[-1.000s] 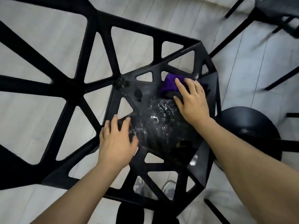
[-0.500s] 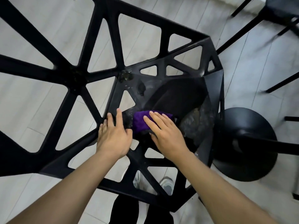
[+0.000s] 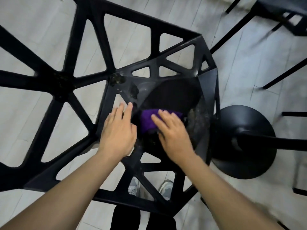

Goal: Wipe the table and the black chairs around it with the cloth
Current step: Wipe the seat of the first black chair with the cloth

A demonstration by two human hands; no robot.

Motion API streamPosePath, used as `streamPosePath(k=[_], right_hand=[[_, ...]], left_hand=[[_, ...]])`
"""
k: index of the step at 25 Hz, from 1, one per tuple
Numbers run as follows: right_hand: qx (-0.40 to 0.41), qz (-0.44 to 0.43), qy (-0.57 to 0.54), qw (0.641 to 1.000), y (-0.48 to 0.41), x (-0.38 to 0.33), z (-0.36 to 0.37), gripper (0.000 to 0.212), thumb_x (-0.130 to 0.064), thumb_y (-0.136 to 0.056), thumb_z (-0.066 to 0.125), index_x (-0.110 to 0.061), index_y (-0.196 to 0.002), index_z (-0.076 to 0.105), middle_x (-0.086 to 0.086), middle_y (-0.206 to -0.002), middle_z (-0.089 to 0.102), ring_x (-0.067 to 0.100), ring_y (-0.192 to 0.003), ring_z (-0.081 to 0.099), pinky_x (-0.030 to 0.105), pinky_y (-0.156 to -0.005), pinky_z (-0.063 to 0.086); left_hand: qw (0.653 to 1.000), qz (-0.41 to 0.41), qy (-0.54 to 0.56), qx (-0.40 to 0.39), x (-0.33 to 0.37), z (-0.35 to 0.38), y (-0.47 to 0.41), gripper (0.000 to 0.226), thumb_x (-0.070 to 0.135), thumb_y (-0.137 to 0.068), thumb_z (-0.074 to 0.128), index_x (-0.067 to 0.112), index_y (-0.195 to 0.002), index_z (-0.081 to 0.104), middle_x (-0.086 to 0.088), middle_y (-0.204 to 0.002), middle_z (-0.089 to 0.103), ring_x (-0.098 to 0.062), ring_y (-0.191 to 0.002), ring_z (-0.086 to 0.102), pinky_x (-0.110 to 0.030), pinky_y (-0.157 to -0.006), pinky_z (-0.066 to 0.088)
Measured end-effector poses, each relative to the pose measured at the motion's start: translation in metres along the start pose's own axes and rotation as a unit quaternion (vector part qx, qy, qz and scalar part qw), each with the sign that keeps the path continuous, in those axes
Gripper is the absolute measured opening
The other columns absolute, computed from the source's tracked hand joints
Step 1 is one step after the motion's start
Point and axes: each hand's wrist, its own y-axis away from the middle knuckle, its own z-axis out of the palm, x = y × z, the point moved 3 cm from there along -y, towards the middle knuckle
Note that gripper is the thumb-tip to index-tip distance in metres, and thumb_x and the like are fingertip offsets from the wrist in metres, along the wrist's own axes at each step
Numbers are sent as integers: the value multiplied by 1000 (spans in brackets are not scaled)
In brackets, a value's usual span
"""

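Note:
A black chair (image 3: 166,90) with triangular cut-outs fills the middle of the view, seen from above. Its seat carries dusty smears at the right. A purple cloth (image 3: 148,120) lies on the seat near the centre. My right hand (image 3: 172,135) presses flat on the cloth, fingers spread over its right part. My left hand (image 3: 118,131) rests flat on the seat's left edge, fingers apart, just left of the cloth and holding nothing.
The round black table base (image 3: 245,143) stands right of the chair on the pale plank floor. Thin black legs of another chair (image 3: 282,12) cross the top right corner. My shoes (image 3: 166,188) show through the chair's front cut-outs.
My right hand dragged the cloth from the seat's far edge back toward me and has shifted it slightly right since. My left hand stayed on the seat's left edge.

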Motion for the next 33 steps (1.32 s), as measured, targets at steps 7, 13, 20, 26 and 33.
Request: streamPosePath(k=[7,13,20,26,33], right_hand=[[55,111,66,990,-9,69,-47,64,-4,-86,67,-14,-147,49,14,-151,47,31,-141,43,46,-121,27],[70,160,17,984,-65,106,-59,61,-4,-91,63,-17,-148,47,13,-154,42,31,-145,34,45,-123,20],[36,189,-18,981,87,0,-31,65,-2,-89,65,-19,-149,47,6,-155,42,23,-149,30,47,-123,22],[68,203,-3,977,13,55,-45,65,-1,-83,68,-16,-145,52,12,-150,47,30,-142,40,48,-120,27],[104,224,-34,968,-76,121,-66,60,-6,-92,61,-21,-148,47,9,-153,43,31,-140,39,51,-117,31]], left_hand=[[988,133,34,-67,52,38,-31,63,13,-102,39,15,-161,20,-2,-170,14,-21,-157,12,-32,-127,12],[979,164,2,-124,39,51,-40,72,1,-99,38,19,-163,12,4,-171,-2,-15,-158,0,-20,-122,4],[974,170,6,-148,34,45,-46,72,-3,-99,37,21,-163,13,6,-171,-1,-14,-158,2,-19,-123,4],[979,165,29,-121,37,52,-46,72,-3,-99,39,21,-162,15,7,-171,-1,-12,-157,0,-15,-119,3],[979,151,35,-132,39,55,-42,77,-3,-98,39,24,-163,8,11,-170,-9,-9,-156,-8,-25,-126,9]])
